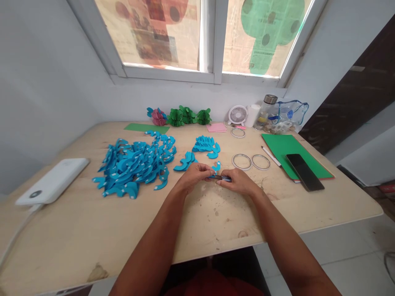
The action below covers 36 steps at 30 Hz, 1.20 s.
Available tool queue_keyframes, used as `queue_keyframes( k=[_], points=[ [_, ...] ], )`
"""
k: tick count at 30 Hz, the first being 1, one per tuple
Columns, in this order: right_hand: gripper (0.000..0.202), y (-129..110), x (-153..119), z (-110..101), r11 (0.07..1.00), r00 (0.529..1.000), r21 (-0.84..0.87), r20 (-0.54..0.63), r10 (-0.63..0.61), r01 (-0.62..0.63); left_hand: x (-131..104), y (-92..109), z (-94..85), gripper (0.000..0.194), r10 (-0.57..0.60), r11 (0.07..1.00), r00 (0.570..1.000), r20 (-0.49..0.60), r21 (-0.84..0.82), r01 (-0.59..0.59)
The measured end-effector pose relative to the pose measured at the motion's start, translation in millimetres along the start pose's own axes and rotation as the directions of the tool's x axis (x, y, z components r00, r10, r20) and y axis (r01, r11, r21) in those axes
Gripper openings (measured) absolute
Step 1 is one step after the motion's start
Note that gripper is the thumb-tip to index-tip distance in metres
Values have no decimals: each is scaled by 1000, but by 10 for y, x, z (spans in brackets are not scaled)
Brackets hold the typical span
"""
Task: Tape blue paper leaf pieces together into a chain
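My left hand (196, 174) is closed, thumb and fingertips pinching a small curved blue paper piece (217, 167) with white squares on it. From the right, my right hand (237, 181) grips a slim dark tool (222, 178), its tip at the left fingertips; its exact kind does not show. Left of my hands lies a big heap of curved blue paper pieces (138, 162), many bearing small white squares. A small stack of blue pieces (185, 161) sits just beyond my left hand. Farther back is a row of similar blue pieces (206, 145).
Tape rings (242, 162) lie beyond my right hand. To the right are a white pen (271, 156), green sheets (282, 152) and a black phone (305, 172). A white power bank (57, 181) rests at the left. Folded paper figures (187, 116), a fan (238, 115) and a bottle (266, 112) line the wall.
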State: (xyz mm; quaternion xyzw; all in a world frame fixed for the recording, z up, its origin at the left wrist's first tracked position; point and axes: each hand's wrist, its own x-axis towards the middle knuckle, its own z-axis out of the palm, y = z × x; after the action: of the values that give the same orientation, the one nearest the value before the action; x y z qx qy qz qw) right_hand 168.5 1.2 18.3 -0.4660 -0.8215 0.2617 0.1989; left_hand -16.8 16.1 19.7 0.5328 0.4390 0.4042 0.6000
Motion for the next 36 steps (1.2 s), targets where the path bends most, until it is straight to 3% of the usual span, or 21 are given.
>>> queue_keyframes(
  k=[9, 13, 16, 18, 20, 22, 24, 29, 31, 33, 36],
  points=[
    [19, -6, -7, 25, 997, 1000, -82, 18, -4, 6, 6, -17, 40, 15, -27, 1000, 999, -21, 6, 27],
    [22, 16, -13, 9, 989, 1000, -147, 2, 28, -27, 35, -35, 38, 16, 31, 998, 986, -163, -54, -40],
    [25, 88, -10, -47, 962, 985, -229, -113, 126, -150, 67, -59, 24, 16, 46, 991, 952, -304, -109, -83],
    [26, 163, -8, -96, 908, 932, -278, -274, 239, -314, 86, -77, 25, 17, 33, 985, 936, -352, -145, -90],
    [27, 251, -10, -140, 825, 837, -289, -425, 344, -486, 98, -92, 44, 18, 24, 980, 930, -367, -176, -95],
    [27, 345, -17, -170, 761, 767, -280, -496, 408, -586, 103, -102, 77, 20, 25, 975, 936, -350, -199, -101],
    [25, 430, -25, -185, 741, 742, -278, -526, 415, -611, 103, -107, 114, 20, 39, 970, 943, -330, -214, -115],
    [26, 491, -10, -161, 813, 764, -289, -588, 266, -505, 96, -119, 178, 20, 68, 965, 957, -282, -226, -136],
    [24, 434, 20, -121, 891, 769, -187, -596, 233, -414, 89, -126, 200, 19, 78, 962, 958, -274, -233, -145],
    [22, 345, 58, -67, 970, 819, -16, -540, 194, -241, 78, -132, 225, 17, 87, 962, 958, -273, -227, -152],
    [20, 197, 103, 16, 983, 863, 174, -486, 136, -57, 57, -135, 263, 17, 94, 965, 958, -269, -212, -154]
  ],
)
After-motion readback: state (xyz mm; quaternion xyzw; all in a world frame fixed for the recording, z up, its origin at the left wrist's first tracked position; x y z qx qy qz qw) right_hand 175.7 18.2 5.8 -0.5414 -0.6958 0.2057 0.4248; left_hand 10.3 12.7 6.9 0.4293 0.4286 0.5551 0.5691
